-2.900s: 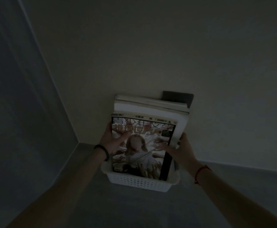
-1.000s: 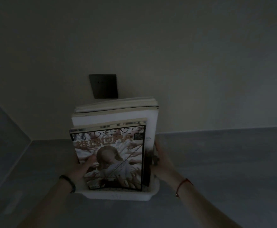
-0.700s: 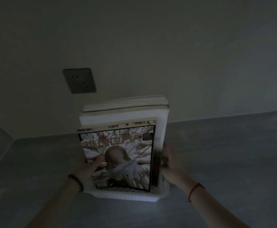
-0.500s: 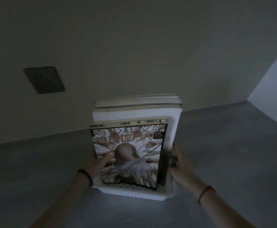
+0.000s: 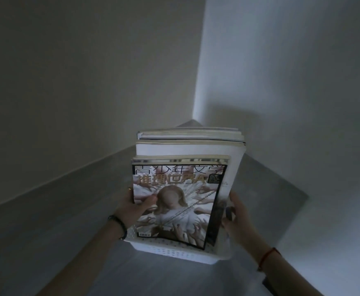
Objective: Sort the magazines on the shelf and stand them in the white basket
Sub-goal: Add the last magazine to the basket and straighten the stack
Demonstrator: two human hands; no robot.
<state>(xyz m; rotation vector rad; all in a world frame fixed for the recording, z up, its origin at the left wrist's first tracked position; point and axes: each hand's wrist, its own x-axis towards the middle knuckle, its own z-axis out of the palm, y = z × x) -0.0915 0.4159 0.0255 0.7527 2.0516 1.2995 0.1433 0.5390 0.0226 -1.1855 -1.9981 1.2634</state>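
**A:** Swung to the right since half a second ago, hasn't it? The dark wall socket has left the view, and both hands keep their hold.

**B:** Yes. Nearest is the left hand [image 5: 132, 208], with a black bead bracelet [image 5: 119, 227] on its wrist. It pinches the left edge of the glossy illustrated front magazine [image 5: 179, 201], thumb on the cover and fingers behind.

**A:** And the right hand [image 5: 236, 214]?

**B:** It has a thin red string [image 5: 265, 256] on the wrist. Thumb and fingers clasp the right edge of the taller white-edged magazines [image 5: 187, 149], which are packed just behind the front one.

**A:** Where do they all stand?

**B:** Upright in the white perforated plastic basket [image 5: 170, 252]. As far as the dim light shows, it sits on the grey shelf [image 5: 46, 242].

**A:** And beyond that?

**B:** The shelf runs into a corner where a dim cream wall [image 5: 89, 71] meets a paler white wall [image 5: 292, 71]. The magazines' shadow falls on the paler one.
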